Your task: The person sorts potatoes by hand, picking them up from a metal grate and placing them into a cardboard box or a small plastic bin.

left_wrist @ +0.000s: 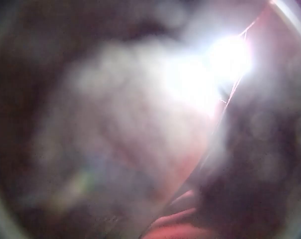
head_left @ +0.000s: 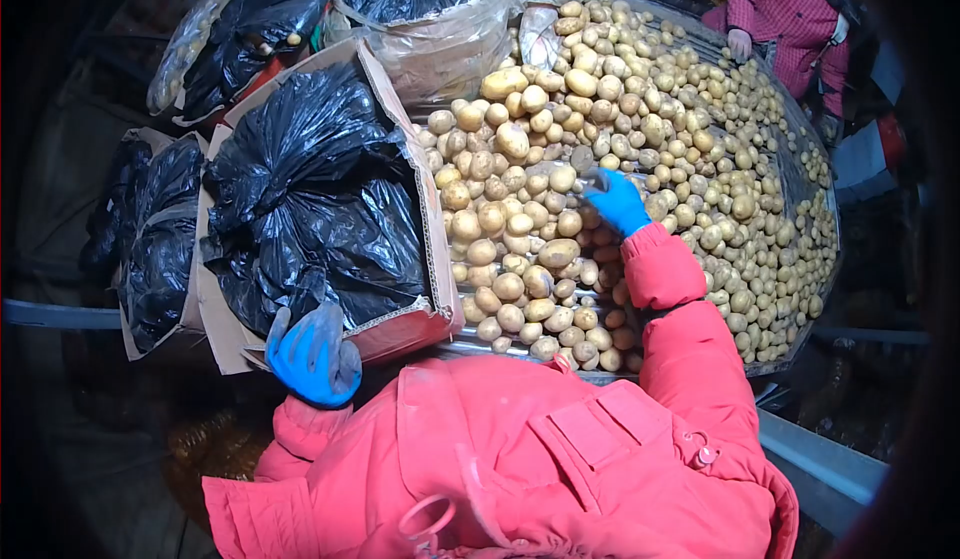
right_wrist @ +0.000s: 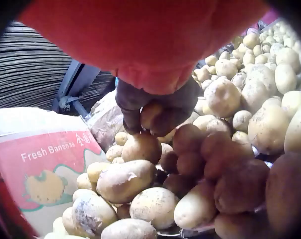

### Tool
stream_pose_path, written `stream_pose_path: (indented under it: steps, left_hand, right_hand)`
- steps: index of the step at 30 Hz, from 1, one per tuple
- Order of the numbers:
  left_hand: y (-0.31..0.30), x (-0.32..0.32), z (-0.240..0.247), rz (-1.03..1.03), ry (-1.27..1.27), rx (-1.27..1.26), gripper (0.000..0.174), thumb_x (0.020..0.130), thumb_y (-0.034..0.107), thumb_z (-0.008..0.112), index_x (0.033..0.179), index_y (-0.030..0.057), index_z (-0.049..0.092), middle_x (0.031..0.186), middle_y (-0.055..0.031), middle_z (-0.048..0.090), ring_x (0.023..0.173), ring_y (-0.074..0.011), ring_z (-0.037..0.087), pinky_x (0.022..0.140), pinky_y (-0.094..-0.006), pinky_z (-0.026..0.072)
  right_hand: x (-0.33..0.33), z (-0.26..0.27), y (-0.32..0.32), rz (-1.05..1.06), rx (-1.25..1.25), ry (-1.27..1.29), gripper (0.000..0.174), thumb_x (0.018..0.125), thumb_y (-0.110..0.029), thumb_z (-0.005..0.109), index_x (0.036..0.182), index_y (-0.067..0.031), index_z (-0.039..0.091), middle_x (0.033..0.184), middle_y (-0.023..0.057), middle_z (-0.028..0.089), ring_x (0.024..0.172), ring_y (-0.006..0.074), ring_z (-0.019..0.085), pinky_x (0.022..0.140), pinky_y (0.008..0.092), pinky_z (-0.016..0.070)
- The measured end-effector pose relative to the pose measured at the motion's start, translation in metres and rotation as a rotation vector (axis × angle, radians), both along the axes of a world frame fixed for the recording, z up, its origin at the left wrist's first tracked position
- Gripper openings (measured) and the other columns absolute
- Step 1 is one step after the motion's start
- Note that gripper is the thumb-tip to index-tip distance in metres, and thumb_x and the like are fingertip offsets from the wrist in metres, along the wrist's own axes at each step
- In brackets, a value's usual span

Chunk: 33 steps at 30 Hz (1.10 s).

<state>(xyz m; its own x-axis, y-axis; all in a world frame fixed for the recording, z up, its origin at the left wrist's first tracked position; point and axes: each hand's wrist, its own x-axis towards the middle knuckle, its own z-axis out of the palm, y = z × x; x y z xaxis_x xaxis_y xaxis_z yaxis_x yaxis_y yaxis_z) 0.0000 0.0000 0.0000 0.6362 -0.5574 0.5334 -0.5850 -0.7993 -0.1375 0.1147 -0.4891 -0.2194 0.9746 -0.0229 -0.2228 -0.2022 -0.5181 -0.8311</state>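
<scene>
Head view: My right hand (head_left: pixel 617 202), in a blue glove with grey fingers, reaches into a broad heap of pale yellow-brown, rounded potatoes (head_left: pixel 530 199). The heap covers a grey table (head_left: pixel 790 363). My left hand (head_left: pixel 316 359), gloved alike, is relaxed, fingers extended and slightly spread, grasping nothing. It is at the near corner of an open brown cardboard box (head_left: pixel 402 333); contact cannot be determined. A crumpled, glossy black plastic bag (head_left: pixel 320 174) fills this box.

Left wrist view: The picture is blurred. Folds of red sleeve fabric (left_wrist: pixel 177 226) show at the bottom; the hand's state cannot be read here.

Right wrist view: My right fingers are curled downward, narrowly closed round one small brown potato (right_wrist: pixel 152 115), directly above the heap. A white-and-pink carton panel (right_wrist: pixel 43 172) printed "Fresh Bananas" borders the potatoes.
</scene>
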Motion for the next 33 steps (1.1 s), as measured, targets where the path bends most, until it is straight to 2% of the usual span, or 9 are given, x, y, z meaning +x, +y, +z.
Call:
stream_pose_path:
  steps: [6,10,11,13,16,21,27,30,33]
  left_hand:
    - [0.0,0.001,-0.001,-0.011,-0.017,0.007,0.036,0.095,0.031,0.048,0.103,0.0028,0.07,0.103,-0.0104,0.071,0.089,-0.0241,0.068,0.098,-0.0485,0.0449]
    - [-0.001,-0.001,0.001,-0.005,0.007,-0.012,0.034,0.094,0.029,0.049,0.101,0.0032,0.069,0.102,-0.0099,0.071,0.088,-0.024,0.068,0.097,-0.0481,0.0449]
    - [-0.001,-0.002,0.001,0.0,0.021,-0.017,0.033,0.093,0.029,0.05,0.101,0.0033,0.069,0.101,-0.0098,0.071,0.088,-0.024,0.068,0.097,-0.048,0.0449]
    - [-0.004,0.0,0.003,0.018,-0.001,-0.019,0.033,0.093,0.029,0.049,0.1,0.0034,0.069,0.096,-0.0098,0.071,0.085,-0.0247,0.068,0.096,-0.0474,0.0452]
    - [-0.007,0.0,0.005,0.029,-0.002,-0.019,0.036,0.095,0.031,0.048,0.099,0.0033,0.069,0.094,-0.0099,0.071,0.084,-0.0253,0.068,0.095,-0.0474,0.0455]
    - [-0.006,0.002,0.003,0.023,0.013,-0.019,0.039,0.098,0.035,0.046,0.099,0.0034,0.069,0.096,-0.0101,0.071,0.085,-0.0264,0.068,0.093,-0.0476,0.0459]
    - [0.003,-0.003,-0.004,0.033,-0.014,0.014,0.039,0.094,0.037,0.049,0.101,0.0041,0.069,0.1,-0.0098,0.068,0.091,-0.0246,0.064,0.095,-0.0488,0.0452]
    - [0.001,-0.006,-0.002,0.038,-0.05,0.031,0.039,0.095,0.036,0.048,0.103,0.0044,0.068,0.101,-0.0077,0.067,0.092,-0.022,0.063,0.098,-0.0485,0.043]
    - [-0.001,-0.006,-0.003,0.033,-0.072,-0.004,0.038,0.095,0.036,0.048,0.106,0.0044,0.067,0.103,-0.0068,0.066,0.092,-0.0212,0.062,0.099,-0.0486,0.0422]
  right_hand:
    - [0.03,0.027,0.043,0.227,-0.555,-0.287,0.04,0.084,-0.025,0.062,0.123,-0.0174,0.065,0.124,0.0152,0.062,0.108,0.0358,0.064,0.093,0.0452,0.0526]
    - [0.038,0.037,0.036,0.293,-0.808,0.07,0.028,0.079,-0.025,0.063,0.103,-0.0154,0.074,0.099,0.018,0.071,0.094,0.0374,0.069,0.084,0.0458,0.0557]
    - [0.04,0.037,0.015,0.55,-0.767,0.112,0.025,0.077,-0.026,0.066,0.097,-0.0137,0.076,0.099,0.0193,0.072,0.092,0.0357,0.07,0.081,0.0456,0.0562]
    - [0.037,0.09,0.008,0.548,-0.788,0.35,0.033,0.074,-0.025,0.07,0.105,-0.0123,0.074,0.105,0.0196,0.071,0.098,0.0347,0.069,0.083,0.0449,0.0556]
    - [0.046,0.091,-0.002,0.447,-0.892,0.217,0.03,0.069,-0.031,0.077,0.092,-0.0102,0.078,0.091,0.016,0.074,0.08,0.0309,0.072,0.071,0.0397,0.0571]
    - [0.073,0.016,0.029,0.196,-0.313,-0.06,0.035,0.076,-0.031,0.069,0.105,-0.0116,0.072,0.099,0.0171,0.072,0.092,0.0344,0.069,0.08,0.0418,0.0549]
    - [0.088,0.0,0.069,-0.002,-0.74,0.041,0.039,0.081,-0.035,0.06,0.11,-0.0109,0.068,0.11,0.0215,0.069,0.103,0.0397,0.067,0.091,0.0499,0.0528]
    - [0.088,0.0,0.073,0.011,-0.642,0.138,0.042,0.084,-0.034,0.057,0.116,-0.0073,0.065,0.122,0.0208,0.065,0.111,0.0375,0.064,0.095,0.049,0.0513]
    - [0.086,0.008,0.069,0.017,-0.541,0.239,0.057,0.08,-0.044,0.069,0.122,-0.0066,0.061,0.126,0.02,0.062,0.116,0.0366,0.061,0.098,0.0473,0.0503]
